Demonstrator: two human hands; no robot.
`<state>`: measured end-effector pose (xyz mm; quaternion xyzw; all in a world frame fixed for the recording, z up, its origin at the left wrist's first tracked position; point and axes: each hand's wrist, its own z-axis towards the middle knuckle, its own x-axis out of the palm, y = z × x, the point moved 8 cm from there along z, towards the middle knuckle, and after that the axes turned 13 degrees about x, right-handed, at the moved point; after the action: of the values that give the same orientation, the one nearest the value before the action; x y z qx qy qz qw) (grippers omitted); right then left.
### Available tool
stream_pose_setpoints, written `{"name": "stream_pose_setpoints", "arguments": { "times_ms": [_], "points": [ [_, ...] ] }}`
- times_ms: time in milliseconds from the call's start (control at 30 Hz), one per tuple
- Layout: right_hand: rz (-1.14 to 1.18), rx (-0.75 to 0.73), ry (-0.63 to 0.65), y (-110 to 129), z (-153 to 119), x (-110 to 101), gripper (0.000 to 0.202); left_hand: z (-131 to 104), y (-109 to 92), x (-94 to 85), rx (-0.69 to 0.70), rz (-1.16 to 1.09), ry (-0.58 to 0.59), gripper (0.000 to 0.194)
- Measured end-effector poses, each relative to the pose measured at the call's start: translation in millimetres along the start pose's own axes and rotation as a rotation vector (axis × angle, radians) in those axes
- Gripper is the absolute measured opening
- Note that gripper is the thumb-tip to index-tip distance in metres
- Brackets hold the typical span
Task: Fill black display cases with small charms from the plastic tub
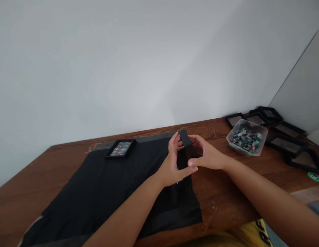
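Observation:
Between my two hands is a dark, flat-sided black frame (187, 145), tilted and seen nearly edge-on, so its face is hidden. My left hand (172, 166) curves around its left side, with fingers up behind it and the thumb stretched across below. On the other side my right hand (207, 154) is closed around it, fingertips at the top and thumb near the left thumb. Under the hands lies a black cloth (108, 185). Another black frame (120, 148), with small pale and pink pieces inside, rests on the cloth's far part.
To the right stands a clear plastic tub (248, 137) of small green, white and reddish stones. Several black frames (287, 143) lie around it on the wooden table (221, 199). A small green object (314, 177) is at the right edge. Behind rises a white wall (123, 68).

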<state>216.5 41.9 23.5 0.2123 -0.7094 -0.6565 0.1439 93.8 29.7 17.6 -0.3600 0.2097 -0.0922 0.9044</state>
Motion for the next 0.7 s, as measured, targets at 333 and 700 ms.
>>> {"name": "stream_pose_setpoints", "arguments": {
  "times_ms": [333,700],
  "points": [
    [0.015,0.047,-0.065,-22.4,6.8,-6.8,0.12,-0.5,14.1,-2.1,-0.215,-0.211,-0.129,0.086],
    [0.044,0.101,-0.014,-26.4,5.3,3.1,0.13,1.0,7.6,2.9,-0.25,-0.281,-0.08,0.083]
  ]
}}
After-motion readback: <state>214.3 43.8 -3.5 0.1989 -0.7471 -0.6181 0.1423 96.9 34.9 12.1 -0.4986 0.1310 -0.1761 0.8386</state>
